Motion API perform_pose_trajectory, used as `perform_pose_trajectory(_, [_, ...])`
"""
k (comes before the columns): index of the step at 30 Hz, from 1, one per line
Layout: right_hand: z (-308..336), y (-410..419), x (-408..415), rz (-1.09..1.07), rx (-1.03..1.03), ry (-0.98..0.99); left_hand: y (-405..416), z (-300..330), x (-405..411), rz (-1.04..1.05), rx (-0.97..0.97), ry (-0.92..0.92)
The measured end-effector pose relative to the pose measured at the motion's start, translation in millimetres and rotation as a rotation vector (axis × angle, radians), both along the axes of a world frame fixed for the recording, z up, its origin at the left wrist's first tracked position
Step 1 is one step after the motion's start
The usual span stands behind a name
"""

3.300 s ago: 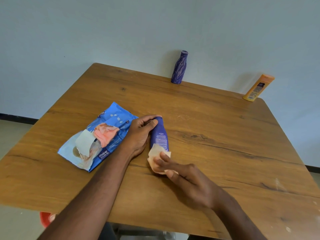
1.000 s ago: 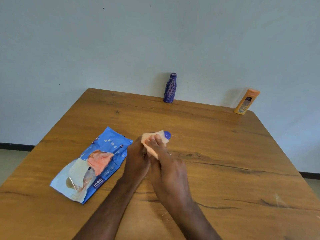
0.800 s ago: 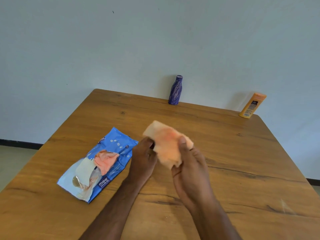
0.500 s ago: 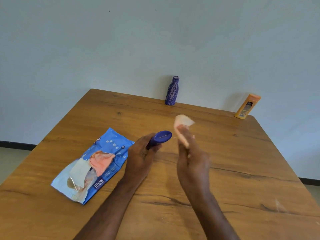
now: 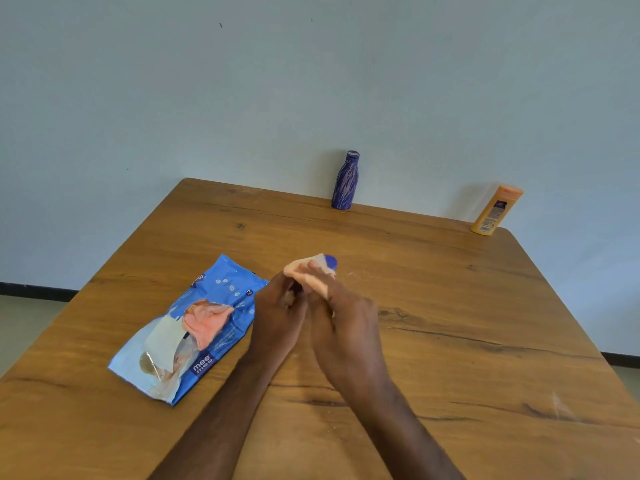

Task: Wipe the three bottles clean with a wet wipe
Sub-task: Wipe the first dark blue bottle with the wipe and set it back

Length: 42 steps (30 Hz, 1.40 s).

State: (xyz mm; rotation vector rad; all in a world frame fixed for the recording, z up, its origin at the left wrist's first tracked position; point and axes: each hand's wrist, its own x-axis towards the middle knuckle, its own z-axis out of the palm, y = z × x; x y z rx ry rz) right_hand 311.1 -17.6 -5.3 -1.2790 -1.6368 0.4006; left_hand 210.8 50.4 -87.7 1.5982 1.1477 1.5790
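The left hand [image 5: 277,317] grips the body of the small blue bottle [image 5: 330,261], held above the table [image 5: 450,306] just right of the wipes pack [image 5: 194,327], while the right hand [image 5: 343,317] pinches the wet wipe [image 5: 304,275] around its upper part, so only the rounded blue end shows. Its long axis seems to run from the hands away toward the wall, that end pointing up and away. It looks light, stiff and, once wet, probably slippery, so the mid-body grip seems right.
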Motion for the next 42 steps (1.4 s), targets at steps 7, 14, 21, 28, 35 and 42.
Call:
perform_pose_trajectory(7, [25.2,2.0,31.9,0.024,-0.311,1.009,2.0,4.3,-1.8,0.013,0.128,0.083])
perform_pose_trajectory(14, [-19.2,14.2,33.2,-0.136,0.075,-0.239,1.1,6.1,-0.8,-0.018,0.117,0.061])
perform_pose_trajectory(21, [-27.6,16.3,4.0,-0.073,0.208,-0.479,-1.9,6.3,3.2,-0.044,-0.008,-0.05])
perform_pose_trajectory(28, [5.6,4.5,0.3,0.284,-0.201,0.543,-1.3,7.1,-1.3,0.071,-0.061,0.007])
perform_pose_trajectory(35, [-35.0,17.4,40.0,-0.221,-0.411,1.177,-3.3,11.3,-7.4,-0.051,-0.194,-0.393])
perform_pose_trajectory(42, [-48.3,19.6,36.6,-0.305,-0.47,1.291,-7.3,20.8,-3.0,-0.138,-0.332,-0.845])
